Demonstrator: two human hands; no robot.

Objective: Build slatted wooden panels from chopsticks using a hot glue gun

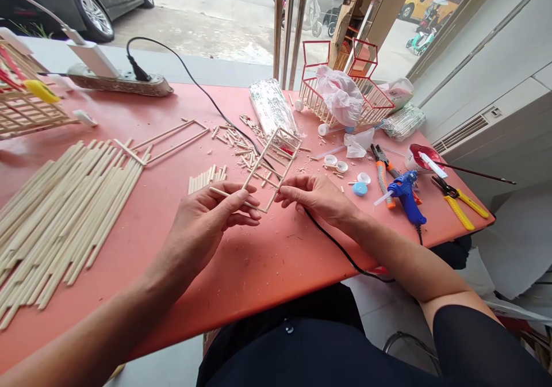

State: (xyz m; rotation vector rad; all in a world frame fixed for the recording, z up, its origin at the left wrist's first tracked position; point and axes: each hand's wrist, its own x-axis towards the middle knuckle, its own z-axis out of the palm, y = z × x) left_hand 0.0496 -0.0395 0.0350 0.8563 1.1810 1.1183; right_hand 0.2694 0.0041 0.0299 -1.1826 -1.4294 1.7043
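Pinching a ladder-like wooden stick frame (283, 176) between thumb and fingers, the left hand (211, 210) is holding it above the pink tabletop (259, 266); the right hand's (317, 197) fingertips are bunching at its right side, grip unclear. Beyond, a red-trimmed stick basket (376, 106) is containing a crumpled plastic bag (340, 94).

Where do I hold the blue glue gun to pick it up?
Probably by its handle, coming from the near edge of the table: the glue gun lies with its handle toward that edge and its cord trailing from it, while the glue stick pokes out leftward.
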